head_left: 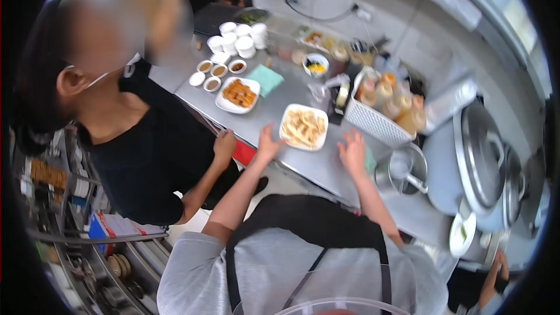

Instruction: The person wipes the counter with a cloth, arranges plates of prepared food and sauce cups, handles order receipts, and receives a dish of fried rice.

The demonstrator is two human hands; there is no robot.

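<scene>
A white square plate (304,147) holds pale, sliced or fried food (303,126) on the steel counter (318,166). At its left side is my left hand (269,144), fingers apart and close to the rim; whether they touch it I cannot tell. My right hand (352,151) hovers to the right of the plate, clear of it, with fingers spread and nothing held. Further left sits another white plate (224,105) of orange-brown food (238,93). A folded green cloth (266,80) lies behind, between the two plates.
Small sauce cups (219,70) and stacked white bowls (245,47) stand at the back left. On the right are a white basket (373,122) of bottles, a metal pot (401,169) and large lidded pots (481,157). A co-worker (157,157) stands close on my left.
</scene>
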